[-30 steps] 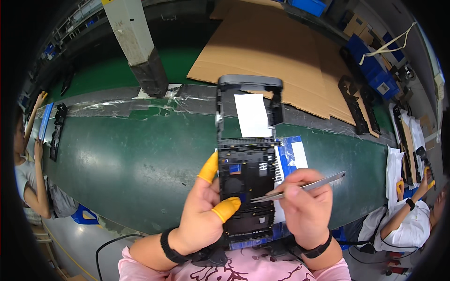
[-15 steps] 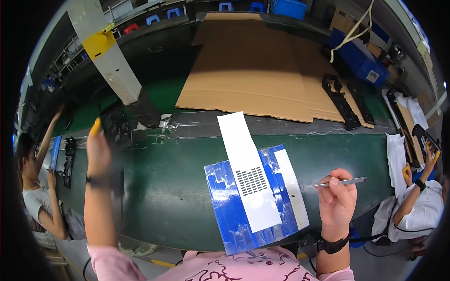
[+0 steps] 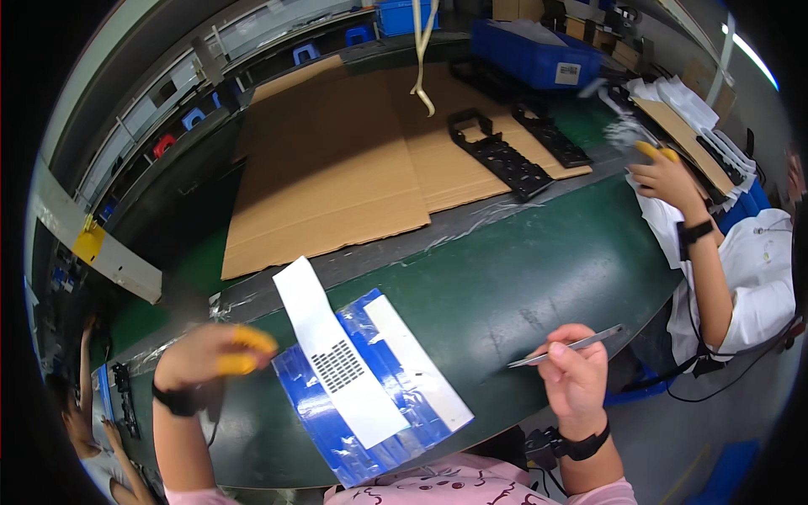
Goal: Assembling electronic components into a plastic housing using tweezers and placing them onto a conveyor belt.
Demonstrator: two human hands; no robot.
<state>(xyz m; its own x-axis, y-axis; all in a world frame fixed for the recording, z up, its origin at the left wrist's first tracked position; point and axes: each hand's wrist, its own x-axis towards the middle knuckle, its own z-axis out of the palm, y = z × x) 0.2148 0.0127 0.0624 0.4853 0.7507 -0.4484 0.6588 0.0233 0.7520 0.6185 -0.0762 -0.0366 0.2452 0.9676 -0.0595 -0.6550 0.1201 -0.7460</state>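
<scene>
My left hand point(image 3: 210, 360), with yellow finger cots on thumb and forefinger, hovers blurred just left of a blue mat point(image 3: 316, 412) on the green belt point(image 3: 522, 278); nothing is in it. A long white strip with a patch of small holes point(image 3: 337, 358) lies slanted across the mat, beside a second white strip point(image 3: 417, 370). My right hand point(image 3: 576, 379) hangs over the belt's near edge, right of the mat, and grips thin metal tweezers point(image 3: 572, 345) whose tips point left.
Flat cardboard sheets point(image 3: 337, 168) cover the far side of the belt, with black plastic frames point(image 3: 497, 151) on them and a blue crate point(image 3: 539, 50) behind. A co-worker's hand point(image 3: 669, 177) works at the right; another person point(image 3: 76, 412) sits at the far left.
The black device I held over the mat a second ago is gone from view after my left hand carried it far left. That hand has come back empty toward the mat. The tweezers stay gripped.
</scene>
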